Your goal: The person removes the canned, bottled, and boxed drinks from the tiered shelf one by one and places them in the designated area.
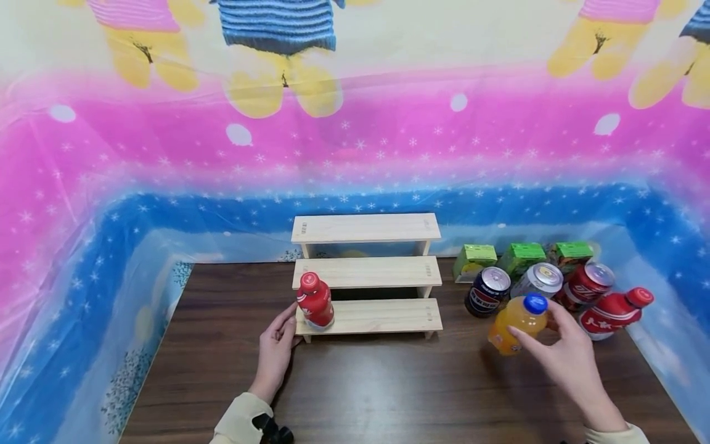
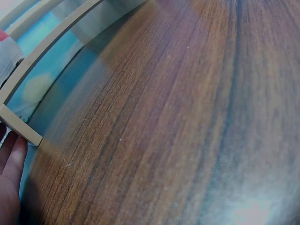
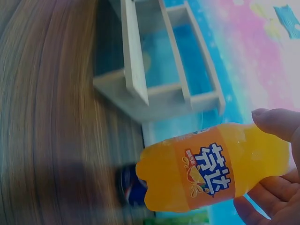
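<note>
My right hand (image 1: 574, 361) grips a small bottle of orange soda (image 1: 516, 324) with a blue cap, near the cap. In the right wrist view the orange soda bottle (image 3: 206, 168) hangs tilted above the table, thumb on one side and fingers on the other. My left hand (image 1: 276, 345) rests at the left end of a three-step wooden shelf (image 1: 377, 317); its fingers (image 2: 16, 154) touch the end by the leg in the left wrist view. A red bottle (image 1: 315, 302) stands on the left of the lowest step, just beside that hand.
Right of the shelf stand a dark blue can (image 1: 487, 293), a silver can (image 1: 538, 280), a red can (image 1: 585, 287) and a second red bottle (image 1: 612, 314). Green boxes (image 1: 524, 259) line up behind them. A printed cloth (image 1: 355, 148) hangs behind the dark wooden table (image 1: 222, 320).
</note>
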